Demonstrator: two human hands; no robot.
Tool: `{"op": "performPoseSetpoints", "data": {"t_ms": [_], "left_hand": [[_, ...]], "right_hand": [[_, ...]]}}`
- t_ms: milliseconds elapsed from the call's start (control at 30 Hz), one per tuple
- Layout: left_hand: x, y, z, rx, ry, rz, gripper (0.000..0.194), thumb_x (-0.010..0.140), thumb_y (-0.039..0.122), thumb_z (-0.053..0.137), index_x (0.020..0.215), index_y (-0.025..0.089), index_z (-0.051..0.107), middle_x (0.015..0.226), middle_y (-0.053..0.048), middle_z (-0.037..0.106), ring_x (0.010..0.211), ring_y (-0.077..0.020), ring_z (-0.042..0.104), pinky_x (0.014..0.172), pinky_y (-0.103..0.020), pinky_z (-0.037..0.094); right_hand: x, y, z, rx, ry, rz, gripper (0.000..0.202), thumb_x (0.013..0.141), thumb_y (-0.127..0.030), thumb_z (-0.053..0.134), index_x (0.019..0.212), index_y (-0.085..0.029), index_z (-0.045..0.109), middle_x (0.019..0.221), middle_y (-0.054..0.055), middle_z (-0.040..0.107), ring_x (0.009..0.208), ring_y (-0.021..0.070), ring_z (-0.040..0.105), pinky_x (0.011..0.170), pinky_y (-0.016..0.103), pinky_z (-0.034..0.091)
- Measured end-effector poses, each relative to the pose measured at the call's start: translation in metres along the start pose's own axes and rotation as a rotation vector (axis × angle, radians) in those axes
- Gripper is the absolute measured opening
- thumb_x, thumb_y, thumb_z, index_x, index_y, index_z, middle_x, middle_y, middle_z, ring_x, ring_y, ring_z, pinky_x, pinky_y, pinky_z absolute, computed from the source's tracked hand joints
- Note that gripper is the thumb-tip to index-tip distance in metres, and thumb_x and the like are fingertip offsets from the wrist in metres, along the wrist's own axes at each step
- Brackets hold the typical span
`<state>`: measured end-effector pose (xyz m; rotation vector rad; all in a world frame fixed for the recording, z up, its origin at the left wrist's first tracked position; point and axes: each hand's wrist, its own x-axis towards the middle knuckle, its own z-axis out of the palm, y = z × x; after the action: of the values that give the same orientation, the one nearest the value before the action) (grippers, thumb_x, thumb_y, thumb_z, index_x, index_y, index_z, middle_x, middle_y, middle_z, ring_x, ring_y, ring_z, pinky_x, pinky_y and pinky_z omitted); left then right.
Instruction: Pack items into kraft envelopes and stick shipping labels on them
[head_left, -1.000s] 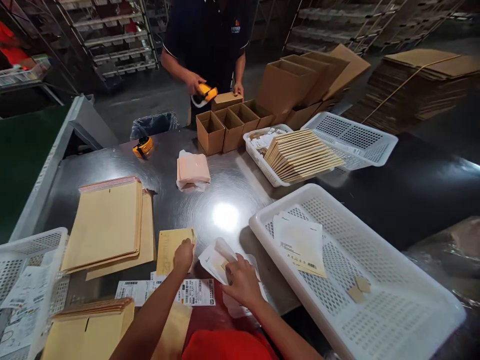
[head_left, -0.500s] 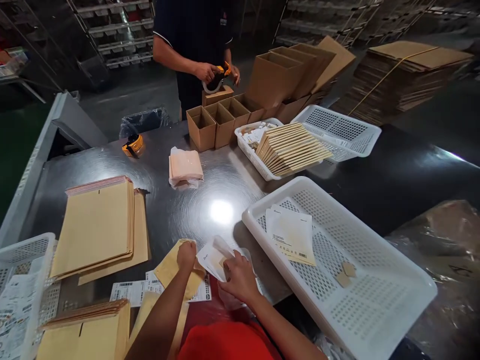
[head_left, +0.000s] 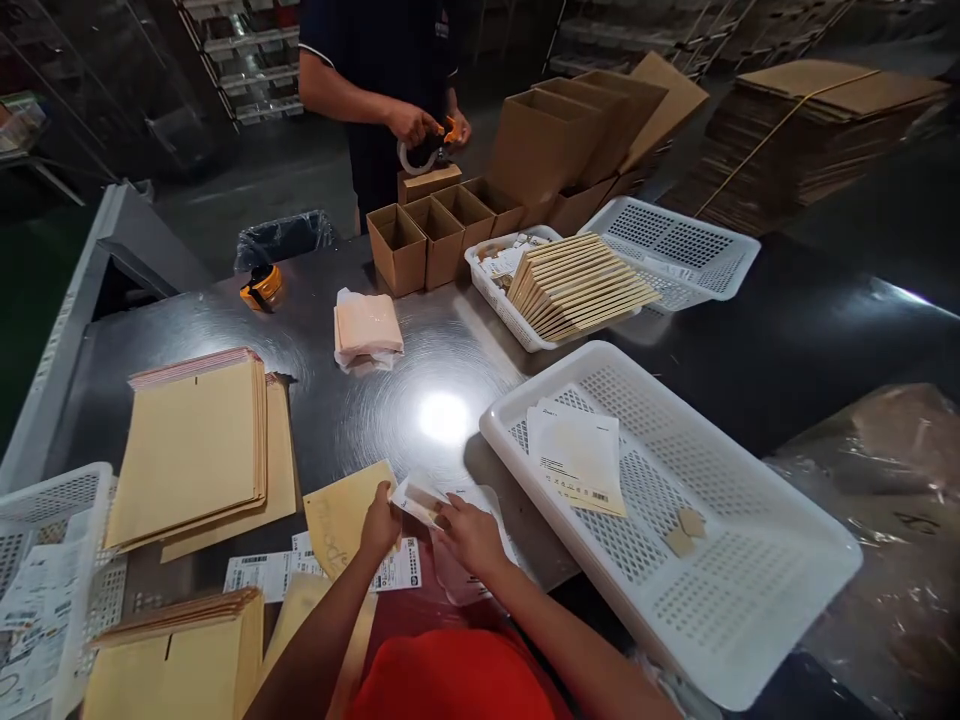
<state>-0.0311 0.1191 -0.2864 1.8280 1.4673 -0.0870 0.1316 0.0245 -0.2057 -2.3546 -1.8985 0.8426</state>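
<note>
My left hand (head_left: 381, 522) is closed on a yellow kraft envelope (head_left: 341, 505), tilted, with faint dark lettering on its face. Its fingers also meet the left end of a small white printed packet (head_left: 417, 498). From the other side, my right hand (head_left: 474, 537) pinches that packet's right end. Below the right hand lies a clear plastic bag (head_left: 459, 580). White printed labels (head_left: 259, 574) lie under the envelope, beside another kraft envelope (head_left: 301, 605) partly hidden by my left forearm.
Kraft mailer stacks (head_left: 191, 430) lie left, near a label basket (head_left: 56, 495). At right, a white basket (head_left: 675, 450) holds printed packets (head_left: 576, 455). Farther back are a pink bundle (head_left: 367, 328), a tape dispenser (head_left: 261, 288), cardboard boxes (head_left: 397, 250) and a co-worker's hands (head_left: 412, 125) with another dispenser.
The white packet has tilted flatter between my hands. The kraft envelope has turned, showing its lettering. My left hand has moved slightly down and right. The co-worker's dispenser has shifted slightly.
</note>
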Motion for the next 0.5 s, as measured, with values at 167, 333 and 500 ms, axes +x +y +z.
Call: {"op": "performPoseSetpoints", "data": {"t_ms": [167,333,500], "left_hand": [[-0.007,-0.012,-0.009,-0.008,0.051,-0.012,0.008,0.08,0.013,0.05,0.076,0.02,0.048,0.064,0.003,0.058,0.067,-0.0144,0.059,0.058,-0.022,0.036],[-0.023,-0.007,-0.024,0.054,0.127,0.033,0.019,0.094,0.023,0.031,0.085,0.021,0.048,0.07,0.0,0.059,0.067,-0.0158,0.059,0.062,-0.024,0.037],[-0.032,0.002,-0.034,0.154,0.093,0.107,0.023,0.095,0.024,0.032,0.085,0.021,0.052,0.086,-0.006,0.065,0.082,-0.0195,0.063,0.071,-0.028,0.039]], "right_hand": [[0.012,0.0,0.009,-0.099,-0.097,-0.145,0.022,0.091,-0.024,0.048,0.104,-0.021,0.065,0.129,0.008,0.062,0.091,0.0231,0.067,0.07,0.031,0.048],[0.02,-0.002,0.01,-0.174,-0.151,-0.243,0.026,0.087,-0.008,0.047,0.103,-0.015,0.066,0.108,0.015,0.068,0.082,0.0233,0.068,0.065,0.03,0.048],[0.014,-0.01,0.004,-0.196,-0.118,-0.342,0.033,0.092,-0.012,0.042,0.117,-0.022,0.06,0.122,0.013,0.063,0.095,0.0261,0.066,0.073,0.035,0.05]]}}
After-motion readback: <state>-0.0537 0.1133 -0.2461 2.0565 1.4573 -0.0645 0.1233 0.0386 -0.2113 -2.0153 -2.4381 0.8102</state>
